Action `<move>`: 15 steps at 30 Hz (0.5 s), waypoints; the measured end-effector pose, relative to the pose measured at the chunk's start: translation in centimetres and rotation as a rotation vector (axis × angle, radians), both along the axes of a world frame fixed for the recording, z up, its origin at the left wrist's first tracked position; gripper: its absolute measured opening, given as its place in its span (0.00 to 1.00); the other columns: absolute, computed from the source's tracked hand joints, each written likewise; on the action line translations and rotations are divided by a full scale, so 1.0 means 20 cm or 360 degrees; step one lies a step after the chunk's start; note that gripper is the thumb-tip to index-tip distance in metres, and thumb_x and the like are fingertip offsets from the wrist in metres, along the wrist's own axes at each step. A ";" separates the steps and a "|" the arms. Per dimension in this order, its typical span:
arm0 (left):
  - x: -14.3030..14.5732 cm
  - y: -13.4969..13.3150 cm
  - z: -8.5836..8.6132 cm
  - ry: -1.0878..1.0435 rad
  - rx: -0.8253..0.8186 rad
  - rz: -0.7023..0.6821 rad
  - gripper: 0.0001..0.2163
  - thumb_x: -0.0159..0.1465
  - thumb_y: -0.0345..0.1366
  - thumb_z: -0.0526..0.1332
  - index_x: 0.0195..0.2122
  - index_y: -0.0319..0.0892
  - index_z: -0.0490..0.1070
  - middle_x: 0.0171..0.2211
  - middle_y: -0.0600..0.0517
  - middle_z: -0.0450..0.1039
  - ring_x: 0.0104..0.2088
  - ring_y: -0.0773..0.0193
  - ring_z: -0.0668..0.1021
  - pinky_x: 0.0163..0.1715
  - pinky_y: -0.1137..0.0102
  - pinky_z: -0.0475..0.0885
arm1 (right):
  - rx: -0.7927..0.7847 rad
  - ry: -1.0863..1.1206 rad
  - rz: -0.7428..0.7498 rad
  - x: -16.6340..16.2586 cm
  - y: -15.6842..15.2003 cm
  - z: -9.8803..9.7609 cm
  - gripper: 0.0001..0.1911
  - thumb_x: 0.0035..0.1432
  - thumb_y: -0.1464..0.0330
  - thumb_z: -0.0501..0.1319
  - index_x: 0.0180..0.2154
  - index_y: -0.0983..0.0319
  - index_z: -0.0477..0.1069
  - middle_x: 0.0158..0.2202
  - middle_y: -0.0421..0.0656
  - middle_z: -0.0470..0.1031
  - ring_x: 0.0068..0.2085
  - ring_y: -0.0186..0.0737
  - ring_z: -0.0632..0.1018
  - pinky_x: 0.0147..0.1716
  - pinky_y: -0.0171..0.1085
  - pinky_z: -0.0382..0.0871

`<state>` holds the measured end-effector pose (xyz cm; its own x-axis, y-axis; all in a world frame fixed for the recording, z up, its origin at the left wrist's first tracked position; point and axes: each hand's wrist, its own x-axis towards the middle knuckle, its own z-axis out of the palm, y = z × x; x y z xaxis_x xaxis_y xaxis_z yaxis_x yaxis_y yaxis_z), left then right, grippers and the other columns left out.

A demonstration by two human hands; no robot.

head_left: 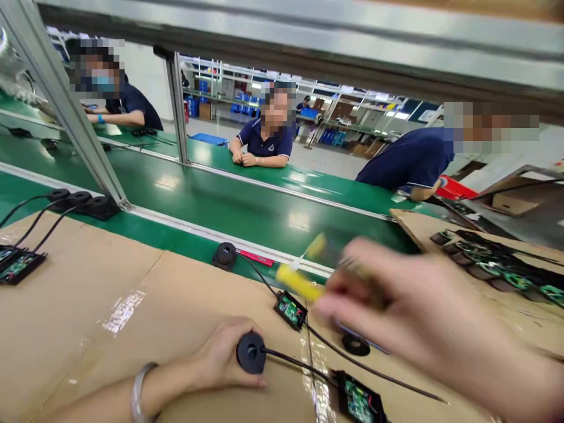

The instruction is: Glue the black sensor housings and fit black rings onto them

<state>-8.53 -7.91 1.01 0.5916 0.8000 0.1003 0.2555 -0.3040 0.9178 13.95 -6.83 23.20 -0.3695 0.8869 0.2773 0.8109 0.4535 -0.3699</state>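
Note:
My left hand (220,359) rests on the cardboard-covered bench and is closed round a black ring-shaped part (251,352). A black cable runs from the ring to a small open case with a green circuit board (361,402). My right hand (409,317) is raised over the bench, smeared by motion, and grips a yellow-handled tool (299,282). Just beyond lies a second small board case (291,310) with its cable leading to another black ring (225,255). A loose black ring (356,345) lies under my right hand.
A green conveyor belt (247,205) runs across behind the bench, with an aluminium frame post (66,111). Three people in dark blue shirts sit or lean on its far side. More ring-and-board sets lie at far left (17,264) and on cardboard at right (493,264).

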 end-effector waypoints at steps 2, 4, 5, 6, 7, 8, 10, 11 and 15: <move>0.02 -0.01 0.00 0.0009 0.0079 0.0019 0.24 0.46 0.51 0.74 0.38 0.43 0.72 0.37 0.51 0.77 0.38 0.56 0.76 0.40 0.67 0.68 | -0.0368 -0.0295 0.0182 -0.03 -0.12 -0.28 0.09 0.52 0.69 0.71 0.32 0.58 0.71 0.22 0.37 0.75 0.21 0.36 0.75 0.18 0.31 0.64; 0.03 -0.02 0.00 0.0040 0.0172 0.0042 0.22 0.44 0.46 0.76 0.37 0.43 0.73 0.35 0.51 0.76 0.37 0.56 0.76 0.40 0.66 0.68 | -0.0684 -0.0612 0.0198 -0.05 -0.19 -0.47 0.11 0.52 0.74 0.69 0.38 0.60 0.72 0.28 0.41 0.78 0.29 0.45 0.81 0.24 0.34 0.66; 0.04 -0.03 0.00 0.0064 0.0213 0.0052 0.22 0.43 0.44 0.77 0.36 0.43 0.74 0.34 0.52 0.76 0.37 0.57 0.76 0.39 0.66 0.67 | -0.0794 -0.0722 0.0170 -0.06 -0.21 -0.52 0.11 0.54 0.74 0.68 0.40 0.61 0.72 0.31 0.43 0.80 0.32 0.48 0.82 0.25 0.35 0.65; 0.05 -0.04 0.00 0.0091 0.0245 0.0057 0.22 0.41 0.41 0.77 0.36 0.43 0.74 0.34 0.52 0.75 0.36 0.56 0.76 0.39 0.66 0.67 | -0.0858 -0.0775 0.0170 -0.07 -0.21 -0.56 0.10 0.56 0.74 0.67 0.41 0.61 0.72 0.33 0.43 0.80 0.33 0.49 0.83 0.25 0.36 0.64; 0.06 -0.05 0.01 0.0124 0.0271 0.0058 0.22 0.40 0.39 0.78 0.35 0.43 0.74 0.33 0.52 0.75 0.36 0.56 0.76 0.39 0.65 0.67 | -0.0878 -0.0801 0.0197 -0.08 -0.21 -0.57 0.08 0.58 0.74 0.66 0.40 0.61 0.72 0.34 0.43 0.81 0.34 0.48 0.83 0.25 0.36 0.63; 0.06 -0.06 0.02 0.0158 0.0297 0.0062 0.22 0.39 0.38 0.78 0.35 0.43 0.74 0.33 0.52 0.75 0.36 0.55 0.76 0.39 0.65 0.66 | -0.0849 -0.0830 0.0237 -0.09 -0.21 -0.57 0.06 0.59 0.75 0.65 0.39 0.61 0.72 0.35 0.43 0.81 0.34 0.47 0.83 0.25 0.36 0.61; 0.07 -0.07 0.05 0.0246 0.0329 0.0064 0.21 0.39 0.36 0.77 0.35 0.42 0.74 0.33 0.51 0.76 0.37 0.54 0.76 0.39 0.64 0.66 | -0.0688 -0.0974 0.0378 -0.12 -0.21 -0.56 0.08 0.57 0.79 0.65 0.36 0.62 0.71 0.33 0.42 0.80 0.30 0.44 0.82 0.22 0.38 0.57; 0.07 -0.07 0.06 0.0293 0.0335 0.0067 0.20 0.40 0.36 0.76 0.35 0.42 0.74 0.33 0.50 0.77 0.37 0.53 0.76 0.39 0.63 0.66 | -0.0581 -0.1085 0.0473 -0.14 -0.21 -0.54 0.09 0.53 0.80 0.65 0.35 0.62 0.72 0.31 0.43 0.79 0.28 0.44 0.81 0.20 0.40 0.54; 0.07 -0.07 0.10 0.0408 0.0334 0.0049 0.17 0.44 0.38 0.73 0.36 0.43 0.75 0.33 0.50 0.77 0.37 0.53 0.76 0.41 0.62 0.64 | -0.0255 -0.1338 0.0776 -0.21 -0.22 -0.52 0.09 0.48 0.81 0.66 0.29 0.62 0.72 0.26 0.46 0.75 0.24 0.45 0.77 0.16 0.42 0.50</move>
<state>-7.07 -9.30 3.10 0.5949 0.7955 0.1155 0.4821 -0.4681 0.7406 9.81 -11.23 12.89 -0.7268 0.5890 -0.3533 0.5754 0.8030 0.1552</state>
